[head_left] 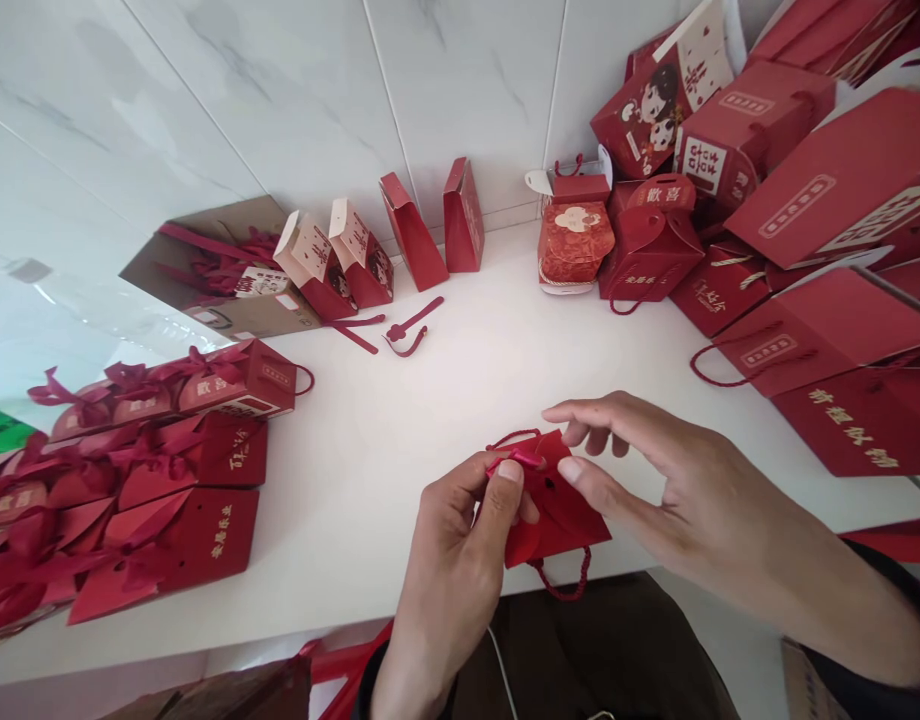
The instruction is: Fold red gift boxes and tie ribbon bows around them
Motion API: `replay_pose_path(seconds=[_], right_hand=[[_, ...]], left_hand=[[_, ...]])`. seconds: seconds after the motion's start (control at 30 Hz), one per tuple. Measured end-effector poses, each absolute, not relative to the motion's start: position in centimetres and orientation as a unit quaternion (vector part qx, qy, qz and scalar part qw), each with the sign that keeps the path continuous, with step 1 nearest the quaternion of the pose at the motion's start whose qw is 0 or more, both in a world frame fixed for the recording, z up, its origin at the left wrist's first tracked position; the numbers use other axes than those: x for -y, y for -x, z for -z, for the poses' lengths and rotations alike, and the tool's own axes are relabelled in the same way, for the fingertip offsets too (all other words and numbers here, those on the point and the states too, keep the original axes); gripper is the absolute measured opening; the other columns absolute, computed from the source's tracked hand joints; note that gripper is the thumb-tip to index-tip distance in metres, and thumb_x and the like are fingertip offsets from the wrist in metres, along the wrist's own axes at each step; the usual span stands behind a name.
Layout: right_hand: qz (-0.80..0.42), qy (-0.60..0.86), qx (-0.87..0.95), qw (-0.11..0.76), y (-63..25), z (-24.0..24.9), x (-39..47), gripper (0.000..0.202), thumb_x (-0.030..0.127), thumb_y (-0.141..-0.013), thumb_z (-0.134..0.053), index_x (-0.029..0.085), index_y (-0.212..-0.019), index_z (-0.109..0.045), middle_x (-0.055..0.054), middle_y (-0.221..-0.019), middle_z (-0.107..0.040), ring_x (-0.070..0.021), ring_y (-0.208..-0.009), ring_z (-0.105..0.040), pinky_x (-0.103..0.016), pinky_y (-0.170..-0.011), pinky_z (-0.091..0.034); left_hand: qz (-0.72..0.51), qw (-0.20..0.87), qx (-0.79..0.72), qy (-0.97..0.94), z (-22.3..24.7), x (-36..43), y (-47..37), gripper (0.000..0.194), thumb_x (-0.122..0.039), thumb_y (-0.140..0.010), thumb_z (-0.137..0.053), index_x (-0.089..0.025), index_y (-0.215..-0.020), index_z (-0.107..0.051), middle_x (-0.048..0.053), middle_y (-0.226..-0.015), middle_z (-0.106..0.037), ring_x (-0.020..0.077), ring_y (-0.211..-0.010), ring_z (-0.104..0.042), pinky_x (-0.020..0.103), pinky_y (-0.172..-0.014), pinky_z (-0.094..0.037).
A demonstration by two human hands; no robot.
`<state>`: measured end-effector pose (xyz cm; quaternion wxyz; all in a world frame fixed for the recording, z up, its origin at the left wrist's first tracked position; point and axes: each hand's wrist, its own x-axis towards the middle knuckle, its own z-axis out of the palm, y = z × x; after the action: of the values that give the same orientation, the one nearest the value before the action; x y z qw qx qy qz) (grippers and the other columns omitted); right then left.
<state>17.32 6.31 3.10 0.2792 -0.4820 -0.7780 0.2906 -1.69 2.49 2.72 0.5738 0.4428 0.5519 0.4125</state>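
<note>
A small red gift box (565, 510) with cord handles sits at the front edge of the white table. My left hand (471, 530) pinches a shiny red ribbon (521, 458) over the top of this box, thumb uppermost. To the right, my right hand (640, 470) hovers with thumb and fingers apart, nothing between them, its thumb tip close to the box. Part of the ribbon is hidden under the left fingers.
Finished red boxes with bows (182, 510) stand in rows at left. A cardboard box of ribbons (250, 320) is at the back left, with loose ribbon strips (415, 318) beside it. Small red boxes (464, 220) line the wall; stacked gift boxes (842, 190) fill the right.
</note>
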Motion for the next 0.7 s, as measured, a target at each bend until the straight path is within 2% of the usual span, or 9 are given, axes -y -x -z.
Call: replay_pose_path(seconds=[0.07, 0.17, 0.3, 0.4, 0.57, 0.7], right_hand=[[-0.315, 0.452, 0.785, 0.284, -16.7, -3.3, -6.3, 0.015, 0.032, -0.104, -0.056, 0.03, -0.118, -0.062, 0.0, -0.111, -0.069, -0.0152, -0.101, -0.068, -0.03, -0.087, -0.054], [-0.328, 0.438, 0.782, 0.298, -16.0, -3.5, -6.1, 0.008, 0.025, -0.105, -0.055, 0.026, -0.104, -0.063, 0.0, -0.102, -0.066, -0.0135, -0.094, -0.067, -0.028, -0.083, -0.054], [-0.302, 0.408, 0.798, 0.325, -16.1, -3.0, -5.5, 0.011, 0.017, -0.103, -0.054, 0.024, -0.103, -0.063, -0.001, -0.104, -0.063, -0.0143, -0.096, -0.065, -0.029, -0.084, -0.054], [-0.292, 0.376, 0.819, 0.319, -16.5, -2.3, -5.2, 0.016, 0.013, -0.101, -0.055, 0.025, -0.107, -0.063, -0.003, -0.116, -0.062, -0.0156, -0.107, -0.065, -0.03, -0.091, -0.055], [-0.331, 0.397, 0.809, 0.28, -17.0, -2.0, -5.2, 0.017, 0.012, -0.098, -0.055, 0.028, -0.105, -0.056, -0.001, -0.123, -0.064, -0.0162, -0.117, -0.063, -0.033, -0.099, -0.054], [-0.404, 0.405, 0.781, 0.249, -16.7, -1.9, -5.3, 0.033, 0.013, -0.095, -0.054, 0.031, -0.122, -0.05, 0.001, -0.128, -0.066, -0.0153, -0.112, -0.068, -0.034, -0.097, -0.056]], left_hand=[[-0.41, 0.576, -0.549, -0.446, -2.7, -2.4, 1.7, 0.04, -0.047, -0.102, -0.056, -0.019, -0.075, -0.066, -0.001, -0.068, -0.056, 0.0108, -0.063, -0.045, 0.024, -0.057, -0.037], [-0.413, 0.583, -0.54, -0.445, -2.8, -2.4, 1.7, 0.035, -0.044, -0.103, -0.056, -0.019, -0.087, -0.074, 0.0, -0.073, -0.063, 0.0112, -0.068, -0.05, 0.023, -0.063, -0.042], [-0.442, 0.609, -0.519, -0.405, -2.7, -2.5, 1.8, 0.029, -0.041, -0.103, -0.058, -0.021, -0.102, -0.078, 0.002, -0.083, -0.069, 0.0101, -0.071, -0.053, 0.021, -0.069, -0.046], [-0.451, 0.625, -0.515, -0.376, -2.6, -2.7, 1.9, 0.022, -0.039, -0.1, -0.064, -0.021, -0.099, -0.078, 0.0, -0.083, -0.068, 0.0088, -0.071, -0.052, 0.018, -0.067, -0.046], [-0.424, 0.627, -0.527, -0.386, -2.3, -2.4, 2.0, 0.011, -0.03, -0.092, -0.073, -0.02, -0.093, -0.072, 0.0, -0.083, -0.067, 0.0094, -0.071, -0.053, 0.021, -0.068, -0.047], [-0.427, 0.586, -0.547, -0.417, -2.2, -1.9, 1.7, 0.003, -0.021, -0.09, -0.069, -0.02, -0.088, -0.067, -0.001, -0.085, -0.069, 0.0111, -0.074, -0.056, 0.022, -0.067, -0.05]])
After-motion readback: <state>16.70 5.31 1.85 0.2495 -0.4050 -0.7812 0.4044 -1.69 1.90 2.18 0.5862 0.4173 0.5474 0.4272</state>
